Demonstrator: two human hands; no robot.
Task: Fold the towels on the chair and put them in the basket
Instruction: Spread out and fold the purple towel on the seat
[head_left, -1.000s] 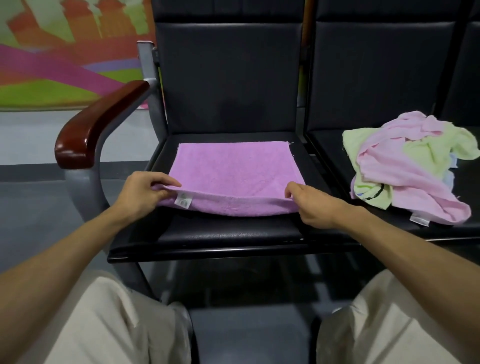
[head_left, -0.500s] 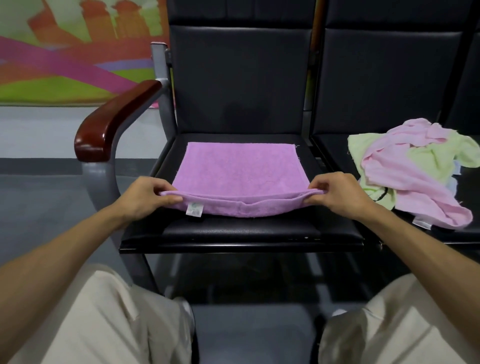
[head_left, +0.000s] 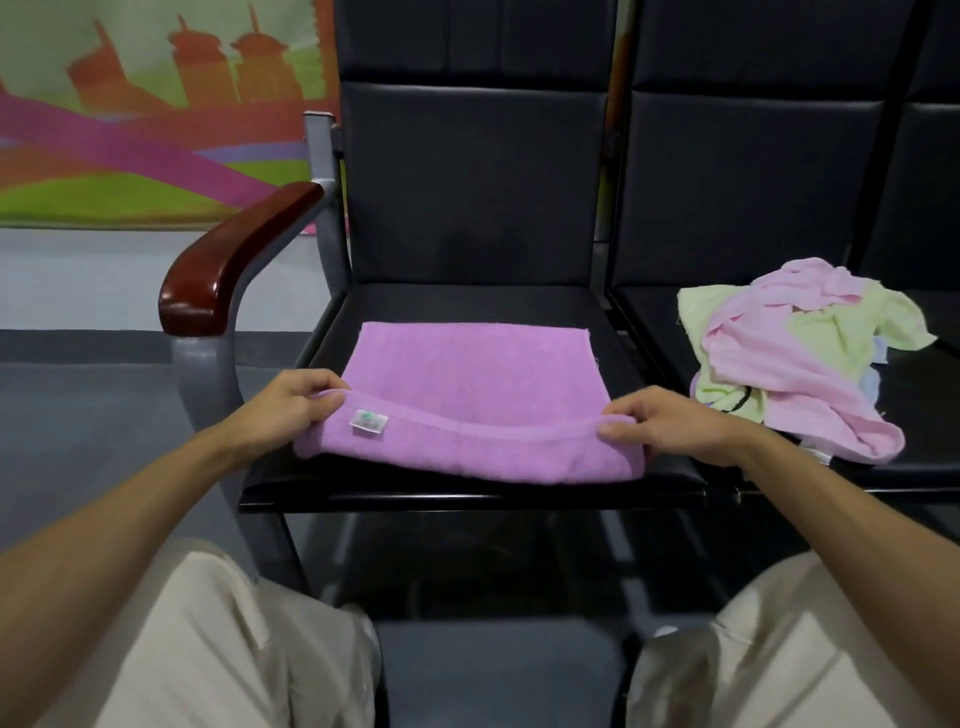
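Fingers of the right hand and left hand pinch the purple towel at the chair seat's front edge, its first fold underway, while the crumpled pile waits unfolded on the next seat and no basket shows.

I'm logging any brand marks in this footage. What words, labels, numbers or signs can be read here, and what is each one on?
No text can be read.
White tag on the near hem of the purple towel: a greenish mark, too small and blurred to read.
White tag under the pile of towels: nothing legible.
Wall mural: shapes of buildings only, no lettering.
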